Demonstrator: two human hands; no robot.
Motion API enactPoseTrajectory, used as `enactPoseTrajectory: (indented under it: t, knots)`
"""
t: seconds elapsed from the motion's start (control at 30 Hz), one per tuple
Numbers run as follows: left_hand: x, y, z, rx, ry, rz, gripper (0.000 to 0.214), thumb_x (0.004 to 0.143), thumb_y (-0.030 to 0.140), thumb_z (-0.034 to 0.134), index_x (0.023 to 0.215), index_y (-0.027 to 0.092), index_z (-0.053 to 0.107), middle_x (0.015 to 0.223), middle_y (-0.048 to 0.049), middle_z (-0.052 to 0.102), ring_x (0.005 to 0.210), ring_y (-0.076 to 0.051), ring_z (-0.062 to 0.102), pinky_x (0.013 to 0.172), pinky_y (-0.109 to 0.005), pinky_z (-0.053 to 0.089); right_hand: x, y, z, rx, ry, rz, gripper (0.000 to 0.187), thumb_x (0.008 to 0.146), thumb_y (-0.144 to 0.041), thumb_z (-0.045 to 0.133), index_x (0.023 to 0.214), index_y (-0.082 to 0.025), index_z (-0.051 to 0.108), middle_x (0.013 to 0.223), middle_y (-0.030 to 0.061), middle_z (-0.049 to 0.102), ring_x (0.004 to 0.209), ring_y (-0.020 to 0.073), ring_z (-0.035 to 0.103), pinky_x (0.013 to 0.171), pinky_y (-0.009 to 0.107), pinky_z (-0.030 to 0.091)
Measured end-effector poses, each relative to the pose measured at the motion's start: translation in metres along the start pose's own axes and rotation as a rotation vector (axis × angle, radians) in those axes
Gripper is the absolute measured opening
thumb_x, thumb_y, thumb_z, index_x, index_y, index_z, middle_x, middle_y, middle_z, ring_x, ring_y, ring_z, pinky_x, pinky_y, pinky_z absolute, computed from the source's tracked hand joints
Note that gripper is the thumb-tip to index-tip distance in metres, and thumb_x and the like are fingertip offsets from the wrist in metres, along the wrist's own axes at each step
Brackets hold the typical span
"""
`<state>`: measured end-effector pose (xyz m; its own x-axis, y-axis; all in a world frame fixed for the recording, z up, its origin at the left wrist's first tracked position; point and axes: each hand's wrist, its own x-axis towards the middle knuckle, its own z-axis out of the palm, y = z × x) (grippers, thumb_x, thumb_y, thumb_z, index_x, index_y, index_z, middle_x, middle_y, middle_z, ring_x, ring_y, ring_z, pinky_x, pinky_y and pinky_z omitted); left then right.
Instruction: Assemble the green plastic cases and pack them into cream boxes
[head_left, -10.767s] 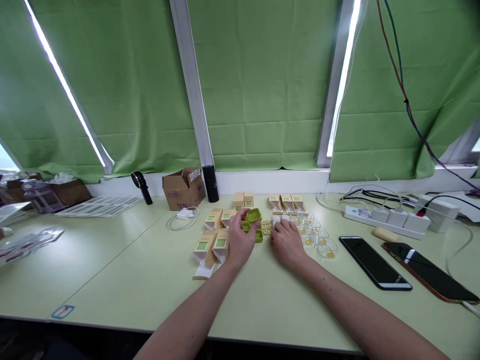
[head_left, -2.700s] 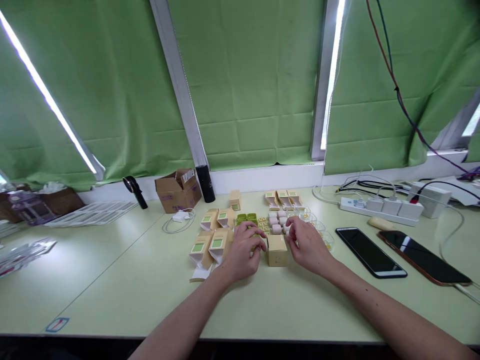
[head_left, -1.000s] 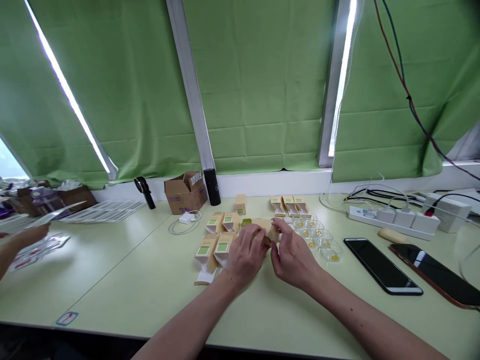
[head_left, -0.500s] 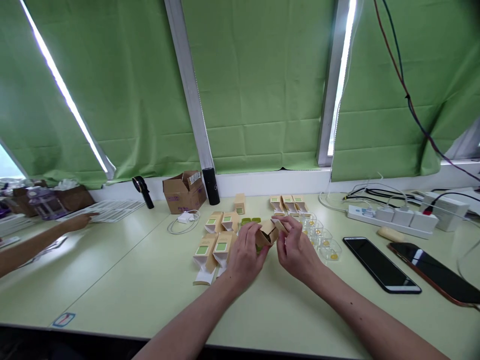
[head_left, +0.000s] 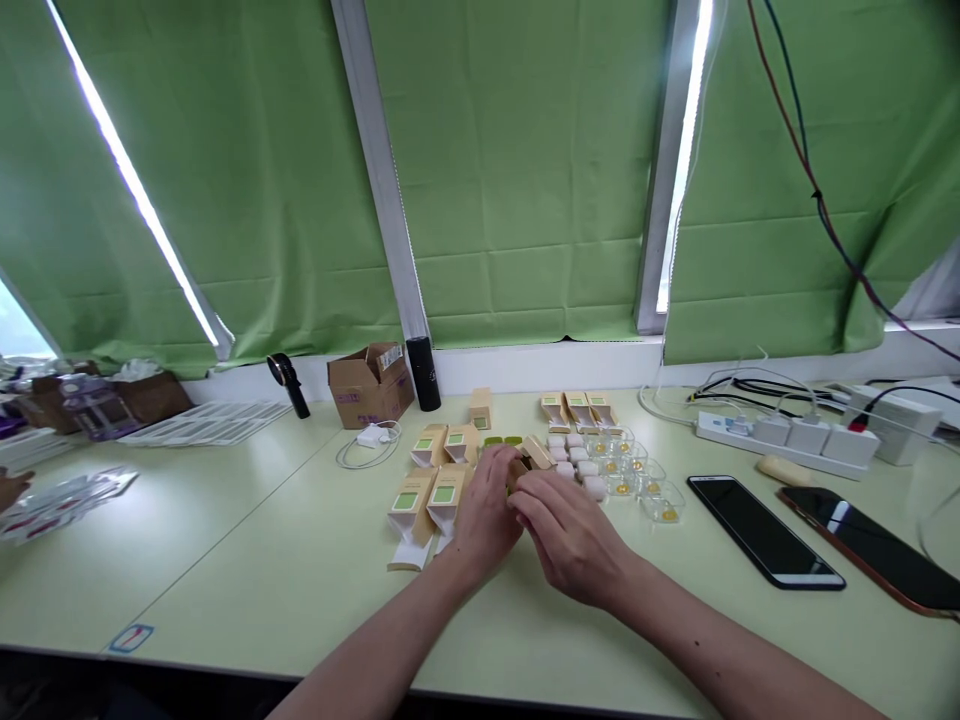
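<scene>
My left hand (head_left: 484,510) is closed around a small tan cardboard box (head_left: 532,456) held just above the table at centre. My right hand (head_left: 574,530) lies over it, fingers bent and reaching in beneath the box toward the left hand; what they touch is hidden. Behind the hands sit green trays (head_left: 502,441), several small pale pink blocks (head_left: 577,460) and several clear cups with yellow pieces (head_left: 634,470). To the left stand open tan boxes with green labels (head_left: 424,490).
Two phones (head_left: 754,535) lie at the right, with a power strip (head_left: 780,440) and cables behind. A brown carton (head_left: 369,380), a black cylinder (head_left: 424,372) and a white charger (head_left: 371,436) stand at the back left. Another person's hand (head_left: 11,487) shows at the far left.
My right hand has moved left and down over the box, which has sunk lower in the left hand. The other person's arm at the left has pulled back.
</scene>
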<state>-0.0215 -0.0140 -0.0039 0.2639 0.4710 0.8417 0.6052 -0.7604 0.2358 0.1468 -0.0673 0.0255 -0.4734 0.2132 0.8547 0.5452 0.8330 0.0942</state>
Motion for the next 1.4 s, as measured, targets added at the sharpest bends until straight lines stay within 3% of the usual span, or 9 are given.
enactPoseTrajectory:
  t: [0.2,0.4,0.63,1.07,1.4]
  knots:
    - [0.004,0.01,-0.001,-0.036,-0.018,-0.06,0.035,0.097,0.018,0.063,0.131,0.024,0.055,0.126,-0.0119,0.065,0.115,-0.025,0.066,0.097,-0.045,0.061,-0.002,0.029,-0.004,-0.115,0.145,0.118,0.034,0.098,-0.003,0.045,0.127,-0.019,0.056,0.114,0.0139,0.073,0.109,0.0272,0.07,0.093,0.046,0.061]
    - [0.005,0.013,-0.005,-0.031,-0.059,-0.085,0.05,0.099,0.022,0.064,0.147,0.026,0.049,0.133,-0.0125,0.064,0.125,-0.027,0.065,0.104,-0.047,0.058,-0.008,0.046,-0.003,-0.174,0.148,0.237,0.034,0.099,-0.005,0.045,0.129,-0.019,0.055,0.113,0.0134,0.076,0.103,0.0276,0.073,0.088,0.045,0.062]
    - [0.004,0.011,-0.004,-0.012,-0.103,-0.128,0.062,0.099,0.023,0.065,0.156,0.028,0.041,0.136,-0.0119,0.061,0.126,-0.026,0.065,0.104,-0.045,0.058,-0.014,0.048,0.004,-0.191,0.097,0.256,0.038,0.098,-0.006,0.043,0.132,-0.02,0.056,0.116,0.0138,0.076,0.102,0.0283,0.072,0.091,0.049,0.06]
    - [0.003,0.006,0.001,-0.057,-0.05,-0.144,0.06,0.096,0.025,0.069,0.151,0.025,0.044,0.135,-0.0133,0.062,0.127,-0.027,0.065,0.1,-0.044,0.061,-0.016,0.049,0.005,-0.12,0.07,0.375,0.03,0.102,-0.01,0.044,0.125,-0.021,0.059,0.114,0.0111,0.076,0.105,0.0282,0.068,0.092,0.048,0.056]
    - [0.001,0.006,0.002,-0.093,-0.046,-0.172,0.064,0.09,0.016,0.069,0.149,0.025,0.046,0.135,-0.0114,0.062,0.127,-0.026,0.065,0.097,-0.042,0.062,-0.013,0.048,0.0,-0.007,0.077,0.468,0.024,0.099,-0.009,0.049,0.115,-0.022,0.06,0.091,0.0056,0.07,0.093,0.0254,0.064,0.085,0.044,0.053]
